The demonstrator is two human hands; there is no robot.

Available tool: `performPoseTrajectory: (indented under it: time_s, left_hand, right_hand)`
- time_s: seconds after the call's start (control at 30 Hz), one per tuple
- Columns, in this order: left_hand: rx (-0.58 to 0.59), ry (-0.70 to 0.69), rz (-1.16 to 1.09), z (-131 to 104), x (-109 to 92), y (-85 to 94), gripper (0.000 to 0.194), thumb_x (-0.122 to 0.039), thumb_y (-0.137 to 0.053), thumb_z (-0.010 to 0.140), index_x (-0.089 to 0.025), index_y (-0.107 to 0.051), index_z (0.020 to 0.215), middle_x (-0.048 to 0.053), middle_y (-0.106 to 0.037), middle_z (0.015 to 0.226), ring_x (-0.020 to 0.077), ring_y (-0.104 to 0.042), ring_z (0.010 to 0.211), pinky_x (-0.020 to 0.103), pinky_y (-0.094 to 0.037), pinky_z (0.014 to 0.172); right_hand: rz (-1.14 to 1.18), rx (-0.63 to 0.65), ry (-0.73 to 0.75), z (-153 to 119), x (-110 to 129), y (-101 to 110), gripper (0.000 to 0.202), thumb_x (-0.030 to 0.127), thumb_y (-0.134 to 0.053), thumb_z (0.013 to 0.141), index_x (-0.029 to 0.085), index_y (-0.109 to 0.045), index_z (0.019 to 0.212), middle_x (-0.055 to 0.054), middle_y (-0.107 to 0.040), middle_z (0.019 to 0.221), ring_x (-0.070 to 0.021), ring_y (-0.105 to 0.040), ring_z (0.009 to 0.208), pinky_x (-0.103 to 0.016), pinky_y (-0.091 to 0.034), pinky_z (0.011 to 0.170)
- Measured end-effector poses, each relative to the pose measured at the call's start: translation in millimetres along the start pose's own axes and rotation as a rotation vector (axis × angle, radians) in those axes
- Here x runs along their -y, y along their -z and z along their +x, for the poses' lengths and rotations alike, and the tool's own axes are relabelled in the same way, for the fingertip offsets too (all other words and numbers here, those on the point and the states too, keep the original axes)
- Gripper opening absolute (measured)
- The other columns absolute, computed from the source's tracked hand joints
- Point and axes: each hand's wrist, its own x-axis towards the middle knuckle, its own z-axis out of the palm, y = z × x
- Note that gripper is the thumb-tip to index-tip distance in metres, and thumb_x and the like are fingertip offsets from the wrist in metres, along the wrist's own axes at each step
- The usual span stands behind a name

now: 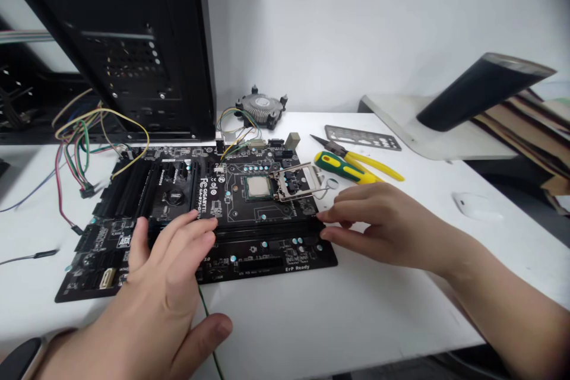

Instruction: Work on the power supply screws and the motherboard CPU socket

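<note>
While a white bench [276, 320] spreads under the work, a black computer case [151, 29] stands at the far left. In front of the case, flat on the bench, lies the black motherboard [240, 209], reaching from beneath the left hand [164, 273] across to the fingertips of the right hand [383, 222]. The hands are apart. The left has its fingers spread over the board's near left part, thumb out past its near edge; whether the fingertips press on it, I cannot tell. The right comes in from the side, thumb and forefinger close together at the right end of the long slots; whether they grip anything is unclear.

Beyond the board sits a round cooler [262, 108]. To the right of that lie a metal plate with cutouts [363, 137], yellow-handled pliers [374, 165] and a green-and-yellow handle [345, 167]. On the board, a metal frame [296, 184] stands open beside the small square processor [258, 187].
</note>
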Motion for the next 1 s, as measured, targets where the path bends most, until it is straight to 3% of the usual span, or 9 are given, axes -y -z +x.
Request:
performPoseTrajectory:
  time_s: [0.2,0.4,0.6,0.8,1.0]
  left_hand:
    - [-0.021,0.015,-0.071,-2,2,-1.3,0.054,-0.02,-0.042,0.092,-0.017,-0.026,0.143,0.016,-0.044,0.137,0.0284,-0.027,0.144,0.054,0.003,0.122]
    - [-0.158,-0.093,-0.249,0,3,-0.7,0.072,-0.016,-0.048,0.081,-0.022,-0.023,0.148,0.012,-0.046,0.14,0.0321,-0.033,0.142,0.06,0.001,0.12]
    - [-0.039,-0.013,-0.178,3,-1,2.6,0.054,-0.018,-0.047,0.084,-0.017,-0.033,0.136,0.011,-0.054,0.126,0.026,-0.036,0.137,0.046,-0.001,0.122]
    - [-0.005,-0.017,-0.108,5,-2,4.1,0.049,-0.02,-0.049,0.085,-0.016,-0.037,0.132,0.011,-0.055,0.122,0.0265,-0.04,0.129,0.044,-0.003,0.121]
    - [-0.02,0.058,-0.088,6,-6,2.9,0.038,-0.02,-0.044,0.088,-0.018,-0.039,0.126,0.011,-0.055,0.118,0.0289,-0.044,0.12,0.057,-0.007,0.118]
  right_hand:
    - [-0.008,0.009,0.002,0,0,1,0.027,0.03,-0.055,0.098,0.014,-0.068,0.081,0.002,-0.055,0.058,-0.0078,-0.047,0.051,-0.023,-0.032,0.05]
    - [-0.012,-0.041,0.062,2,4,3,0.02,0.025,-0.054,0.098,0.012,-0.067,0.09,0.002,-0.053,0.059,-0.008,-0.045,0.052,-0.023,-0.033,0.051]
    - [0.071,-0.019,0.149,3,9,3,0.017,0.018,-0.053,0.097,0.013,-0.066,0.088,0.002,-0.051,0.059,-0.0088,-0.042,0.053,-0.025,-0.029,0.052]
    - [0.066,0.046,0.094,2,9,3,0.023,0.019,-0.051,0.099,0.013,-0.065,0.082,0.001,-0.051,0.06,-0.0082,-0.043,0.055,-0.024,-0.029,0.053]
    - [0.097,0.096,0.046,3,10,4,0.025,0.022,-0.05,0.1,0.014,-0.065,0.081,0.001,-0.053,0.062,-0.0076,-0.045,0.055,-0.022,-0.03,0.052]
